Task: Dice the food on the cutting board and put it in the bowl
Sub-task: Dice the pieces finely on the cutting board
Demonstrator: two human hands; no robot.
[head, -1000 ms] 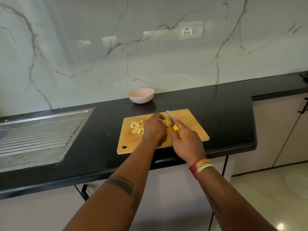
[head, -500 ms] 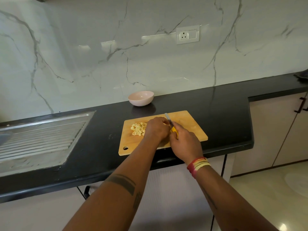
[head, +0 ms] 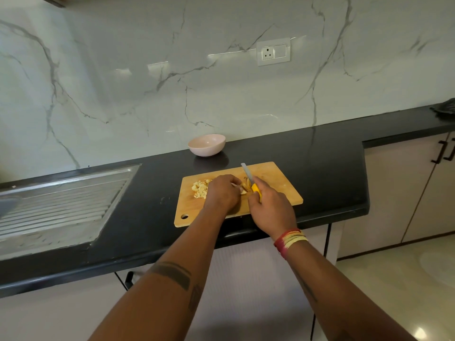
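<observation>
A wooden cutting board (head: 280,188) lies on the black counter near its front edge. A pile of pale diced food (head: 200,189) sits on the board's left part. My left hand (head: 222,191) curls over an uncut piece of food (head: 244,187) at the board's middle and holds it down. My right hand (head: 269,207) grips a yellow-handled knife (head: 249,178), its blade pointing away from me beside the food piece. A pale pink bowl (head: 207,144) stands behind the board by the wall; its inside looks bare.
A steel sink drainboard (head: 56,207) is set into the black counter (head: 325,163) at the left. A wall socket (head: 273,51) sits on the marble backsplash. Cabinet doors with dark handles (head: 440,153) are at the right, and a dark object (head: 444,110) lies at the counter's far right.
The view has tilted slightly. Both hands stay on the board; the knife blade has shifted a little at the piece under my left hand.
</observation>
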